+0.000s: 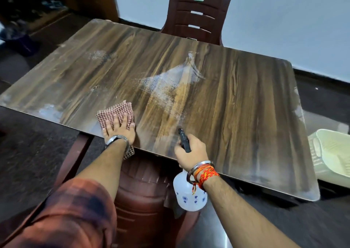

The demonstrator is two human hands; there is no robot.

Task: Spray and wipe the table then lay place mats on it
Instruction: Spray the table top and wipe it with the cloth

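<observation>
A dark wood-grain table fills the middle of the view. Wet spray patches spread across its centre. My left hand lies flat on a red-and-white checked cloth at the table's near edge. My right hand grips a white spray bottle with blue flower prints, its black nozzle pointing over the table toward the wet patches. The bottle body hangs below the table edge. No place mats are visible.
A brown plastic chair stands at the far side against a pale wall. Another brown chair sits below me at the near side. A pale plastic basket rests to the right of the table. Dark floor surrounds everything.
</observation>
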